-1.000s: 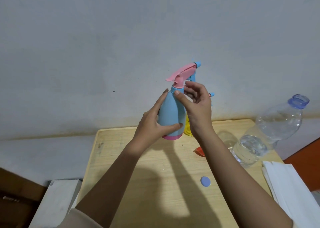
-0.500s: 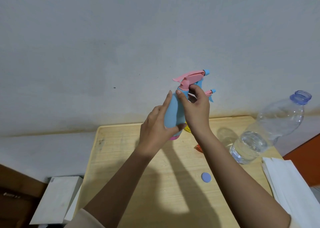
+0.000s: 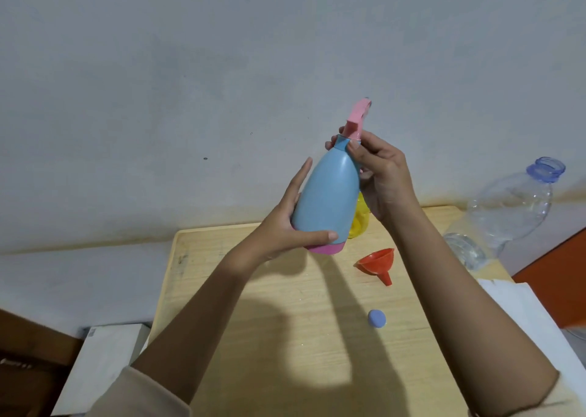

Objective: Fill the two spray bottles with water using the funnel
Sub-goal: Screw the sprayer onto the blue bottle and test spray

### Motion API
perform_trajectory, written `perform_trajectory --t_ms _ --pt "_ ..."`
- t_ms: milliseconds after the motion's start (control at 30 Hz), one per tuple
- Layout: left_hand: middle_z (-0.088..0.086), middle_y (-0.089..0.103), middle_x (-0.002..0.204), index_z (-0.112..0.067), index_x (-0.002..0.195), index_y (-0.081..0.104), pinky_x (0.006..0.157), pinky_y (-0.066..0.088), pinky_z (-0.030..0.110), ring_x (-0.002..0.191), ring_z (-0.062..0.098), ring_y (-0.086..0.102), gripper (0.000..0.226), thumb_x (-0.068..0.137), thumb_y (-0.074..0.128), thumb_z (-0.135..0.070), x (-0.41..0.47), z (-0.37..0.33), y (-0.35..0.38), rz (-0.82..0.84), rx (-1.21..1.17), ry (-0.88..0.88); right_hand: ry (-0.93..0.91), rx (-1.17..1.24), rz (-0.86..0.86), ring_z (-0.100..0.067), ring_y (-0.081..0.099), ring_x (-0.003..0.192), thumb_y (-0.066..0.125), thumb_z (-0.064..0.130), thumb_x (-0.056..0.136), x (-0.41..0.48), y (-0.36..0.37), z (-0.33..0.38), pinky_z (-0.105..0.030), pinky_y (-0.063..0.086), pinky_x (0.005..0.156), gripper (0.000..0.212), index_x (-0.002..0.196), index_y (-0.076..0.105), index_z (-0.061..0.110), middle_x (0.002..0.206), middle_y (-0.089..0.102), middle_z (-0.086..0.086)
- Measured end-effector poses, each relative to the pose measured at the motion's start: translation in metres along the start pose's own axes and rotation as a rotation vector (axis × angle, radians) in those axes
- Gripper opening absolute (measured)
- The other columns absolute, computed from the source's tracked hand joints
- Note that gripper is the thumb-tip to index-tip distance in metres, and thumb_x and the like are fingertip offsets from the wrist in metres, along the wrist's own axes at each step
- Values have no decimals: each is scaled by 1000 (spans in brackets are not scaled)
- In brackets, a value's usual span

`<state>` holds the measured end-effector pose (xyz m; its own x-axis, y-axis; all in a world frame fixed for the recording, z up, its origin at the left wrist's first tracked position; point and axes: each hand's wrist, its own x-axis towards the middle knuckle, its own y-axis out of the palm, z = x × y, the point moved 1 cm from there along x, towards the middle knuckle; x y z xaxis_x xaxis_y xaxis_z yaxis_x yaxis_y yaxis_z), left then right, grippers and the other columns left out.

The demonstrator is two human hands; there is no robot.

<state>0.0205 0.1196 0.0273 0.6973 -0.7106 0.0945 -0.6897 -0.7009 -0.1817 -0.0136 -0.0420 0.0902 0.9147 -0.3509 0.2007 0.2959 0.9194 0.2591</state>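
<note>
Blue spray bottle (image 3: 326, 201) held w/ left hand (image 3: 279, 226), right hand (image 3: 380, 175) at neck.

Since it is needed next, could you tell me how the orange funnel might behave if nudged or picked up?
The orange funnel lies on its side on the table, so a nudge would probably roll it in an arc. It looks like thin plastic: likely light and fairly stiff.

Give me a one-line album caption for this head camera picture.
Left hand steadies a blue spray bottle while the right hand grips its collar above a table holding a funnel.

Two spray bottles (image 3: 326, 201) (image 3: 360, 220), one funnel (image 3: 377, 263)
</note>
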Motion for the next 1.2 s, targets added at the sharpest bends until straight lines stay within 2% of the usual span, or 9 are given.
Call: perform_trajectory --t_ms 100,233,333,467,600,700,867,1000,1200 --pt "-27 40 131 -60 140 7 89 53 26 111 1 54 110 69 85 -29 1 3 9 -61 158 -11 -19 -92 -76 -17 62 86 62 10 85 -1 2 -7 -32 48 79 13 92 70 18 86 72 -2" --pt "-13 37 138 -57 142 3 94 50 33 118 10 47 110 69 82 -36 -4 14 19 -158 290 -36 -18 -177 -199 -20 49 77 65 17 80 -6 9 -22 -35 38 77 8 74 69 13 78 58 -13" --pt "-10 40 132 -62 140 -1 93 50 43 116 15 48 112 67 81 -38 -10 24 25 -213 341 -63 -46 -290 -279 -19 38 68 62 23 77 -11 14 -35 -30 30 67 21 76 63 2 64 45 -19" --pt "-6 40 126 -64 137 -7 95 47 46 118 19 45 109 71 77 -41 -22 33 31 -245 377 -98 -45 -471 -360 -10 31 54 63 20 83 -23 19 -45 -25 25 55 19 73 63 4 53 36 0" --pt "-4 35 131 -71 128 -15 104 40 43 124 17 36 106 75 73 -43 -45 37 40 -285 415 -96 73 -472 -385 -2 52 72 69 35 80 -34 15 -51 -20 38 63 34 96 57 7 88 56 1" --pt "-5 33 132 -71 127 -15 106 36 42 127 15 33 106 77 74 -41 -71 35 62 -312 448 -89 115 -492 -323 -14 47 78 70 53 69 -42 12 -52 -26 36 67 55 93 41 12 92 44 -2" --pt "-11 29 135 -73 128 -12 107 39 44 129 14 32 104 75 74 -46 -112 30 107 -378 331 -139 68 -561 -185 -12 48 67 65 41 83 -73 11 -44 -18 36 60 33 79 46 14 75 52 3" --pt "-13 27 133 -69 133 -9 102 44 47 129 16 34 92 72 59 -58 -145 34 132 -408 334 -137 -46 -597 -147 -7 39 54 51 41 92 -113 13 -39 -12 32 52 38 64 33 24 58 38 8" --pt "-13 27 142 -69 133 6 113 33 37 136 2 29 78 83 54 -32 -202 35 146 -387 263 -166 -146 -467 -90 -1 40 55 50 21 94 -178 18 -43 -14 32 57 27 69 42 27 59 41 12"
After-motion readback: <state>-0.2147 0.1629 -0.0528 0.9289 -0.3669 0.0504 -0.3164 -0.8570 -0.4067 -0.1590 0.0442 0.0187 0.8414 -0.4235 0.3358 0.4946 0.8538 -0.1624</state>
